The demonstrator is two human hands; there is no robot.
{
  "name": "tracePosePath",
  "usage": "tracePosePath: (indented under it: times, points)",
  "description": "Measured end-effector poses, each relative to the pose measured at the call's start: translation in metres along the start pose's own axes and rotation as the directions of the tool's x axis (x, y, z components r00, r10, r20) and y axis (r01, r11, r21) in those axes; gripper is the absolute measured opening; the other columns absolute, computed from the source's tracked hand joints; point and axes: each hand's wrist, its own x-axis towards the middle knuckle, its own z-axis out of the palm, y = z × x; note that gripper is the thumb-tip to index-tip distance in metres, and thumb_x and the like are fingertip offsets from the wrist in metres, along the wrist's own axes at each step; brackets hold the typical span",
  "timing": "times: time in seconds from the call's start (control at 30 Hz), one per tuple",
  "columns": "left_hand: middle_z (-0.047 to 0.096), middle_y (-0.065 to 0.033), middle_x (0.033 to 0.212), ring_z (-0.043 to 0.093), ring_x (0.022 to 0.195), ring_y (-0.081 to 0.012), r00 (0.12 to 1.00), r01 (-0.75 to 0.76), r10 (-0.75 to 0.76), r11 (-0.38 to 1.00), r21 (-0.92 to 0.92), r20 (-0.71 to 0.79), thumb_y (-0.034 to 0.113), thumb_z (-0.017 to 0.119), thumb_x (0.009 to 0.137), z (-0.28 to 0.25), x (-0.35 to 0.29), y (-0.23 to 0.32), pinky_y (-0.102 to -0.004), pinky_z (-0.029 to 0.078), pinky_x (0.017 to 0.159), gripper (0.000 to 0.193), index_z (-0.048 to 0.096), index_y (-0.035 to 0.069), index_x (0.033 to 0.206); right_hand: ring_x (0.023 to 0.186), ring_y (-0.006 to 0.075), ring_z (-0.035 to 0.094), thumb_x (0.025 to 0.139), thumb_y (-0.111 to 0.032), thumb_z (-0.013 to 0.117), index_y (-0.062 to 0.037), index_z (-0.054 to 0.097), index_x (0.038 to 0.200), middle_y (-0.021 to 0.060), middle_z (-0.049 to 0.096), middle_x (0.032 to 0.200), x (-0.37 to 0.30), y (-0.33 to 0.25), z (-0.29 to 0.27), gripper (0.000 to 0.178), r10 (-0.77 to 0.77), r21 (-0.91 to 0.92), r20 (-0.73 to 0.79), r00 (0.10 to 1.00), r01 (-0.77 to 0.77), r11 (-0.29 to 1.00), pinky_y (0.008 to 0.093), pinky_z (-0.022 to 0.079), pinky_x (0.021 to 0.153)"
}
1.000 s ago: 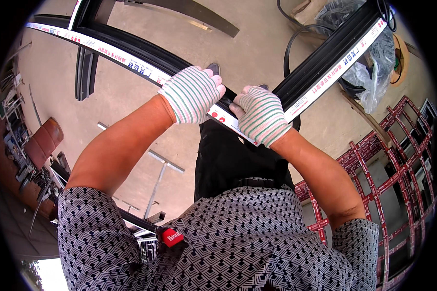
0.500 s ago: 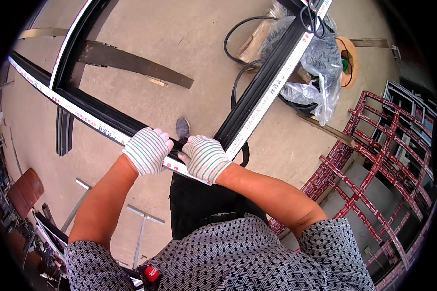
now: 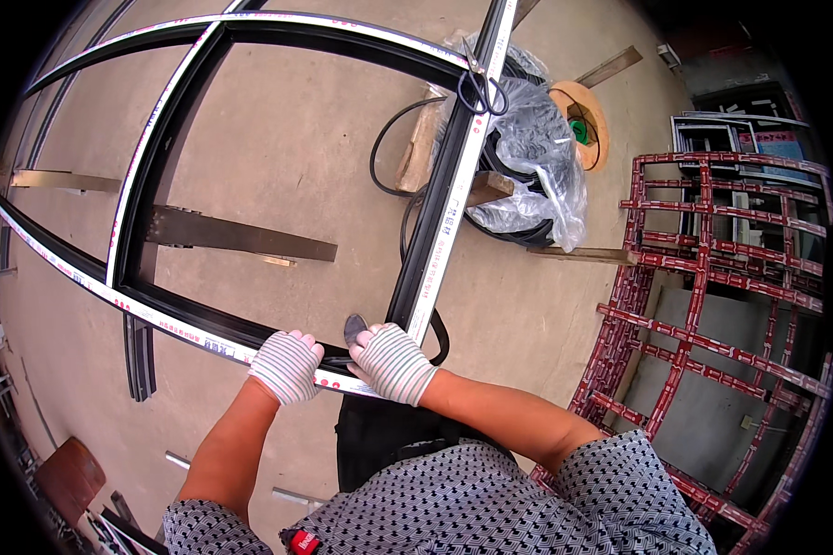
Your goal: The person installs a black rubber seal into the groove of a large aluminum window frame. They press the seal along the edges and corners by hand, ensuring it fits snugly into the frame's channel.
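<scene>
A large window frame (image 3: 178,326) with black inner channels and a white printed film lies spread before me. Both my hands wear striped fingerless gloves and are at its near right corner. My left hand (image 3: 287,366) is closed over the near rail, fingertips on the black inner edge. Close beside it, my right hand (image 3: 393,365) is curled over the same rail where the right-hand rail meets it. A short stretch of black edging shows between the hands; what lies under the fingers is hidden. Black-handled scissors (image 3: 479,91) rest on the far part of the right rail.
Beyond the right rail are a clear plastic bag (image 3: 565,199) with black coiled strip, a wooden block (image 3: 420,153) and an orange-tan reel (image 3: 594,120). Red-wrapped lattice frames (image 3: 680,347) stand at right. A dark board (image 3: 241,235) lies under the frame. A brown panel (image 3: 69,476) sits at lower left.
The view has shifted, so the frame and hands appear lower and more of the frame's far side shows. Both hands stay closed at the same corner.
</scene>
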Motion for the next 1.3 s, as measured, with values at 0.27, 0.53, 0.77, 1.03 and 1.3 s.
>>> tracePosePath:
  times: [0.27, 0.53, 0.77, 1.03, 1.3]
  points:
    - [0.069, -0.0107, 0.100, 0.068, 0.102, -0.0281, 0.999, 0.049, -0.049, 0.998, 0.043, -0.002, 0.042, 0.080, 0.082, -0.008, -0.003, 0.007, -0.0418, 0.054, 0.093, 0.038, 0.072, 0.010, 0.100, 0.114, 0.0388, 0.064, 0.078, -0.018, 0.084, 0.0025, 0.062, 0.124, 0.0189, 0.065, 0.118, -0.067, 0.009, -0.019, 0.054, 0.097, 0.113, -0.385, 0.918, -0.057, 0.992, 0.0494, 0.051, 0.100]
    - [0.066, -0.0100, 0.097, 0.066, 0.098, -0.0303, 0.966, 0.158, -0.149, 0.987, 0.023, -0.210, 0.033, 0.088, 0.071, 0.013, -0.005, 0.018, -0.0441, 0.052, 0.091, 0.040, 0.073, 0.011, 0.101, 0.104, 0.0403, 0.064, 0.085, -0.023, 0.084, -0.0006, 0.063, 0.110, 0.0199, 0.065, 0.110, -0.120, 0.069, 0.013, 0.040, 0.241, 0.229, -0.360, 0.901, -0.165, 0.959, 0.0490, 0.052, 0.094]
    - [0.067, -0.0137, 0.116, 0.061, 0.122, -0.0333, 0.844, 0.433, -0.425, 0.900, -0.050, -0.329, 0.024, 0.088, 0.067, 0.034, 0.003, 0.070, -0.0498, 0.039, 0.120, 0.053, 0.070, 0.009, 0.115, 0.112, 0.0398, 0.068, 0.097, -0.035, 0.069, -0.0032, 0.074, 0.117, 0.0217, 0.072, 0.114, -0.142, 0.142, -0.022, 0.038, 0.273, 0.117, 0.140, 0.952, -0.290, 0.950, 0.0471, 0.054, 0.101]
    - [0.060, -0.0191, 0.132, 0.054, 0.134, -0.0374, 0.732, 0.537, -0.524, 0.837, -0.106, -0.435, 0.014, 0.079, 0.066, 0.051, 0.023, 0.124, -0.0548, 0.029, 0.127, 0.076, 0.054, 0.002, 0.138, 0.109, 0.0395, 0.070, 0.100, -0.038, 0.064, -0.0023, 0.076, 0.111, 0.0223, 0.073, 0.113, -0.204, 0.240, -0.056, 0.039, 0.406, 0.022, 0.279, 0.870, -0.428, 0.903, 0.0468, 0.056, 0.098]
    - [0.062, -0.0203, 0.127, 0.056, 0.131, -0.0384, 0.731, 0.507, -0.520, 0.847, -0.158, -0.443, 0.011, 0.075, 0.068, 0.050, 0.022, 0.124, -0.0558, 0.031, 0.125, 0.069, 0.058, 0.001, 0.134, 0.105, 0.0404, 0.072, 0.099, -0.039, 0.066, -0.0024, 0.077, 0.113, 0.0227, 0.076, 0.111, -0.202, 0.262, -0.077, 0.041, 0.581, 0.190, 0.214, 0.785, -0.617, 0.763, 0.0460, 0.057, 0.095]
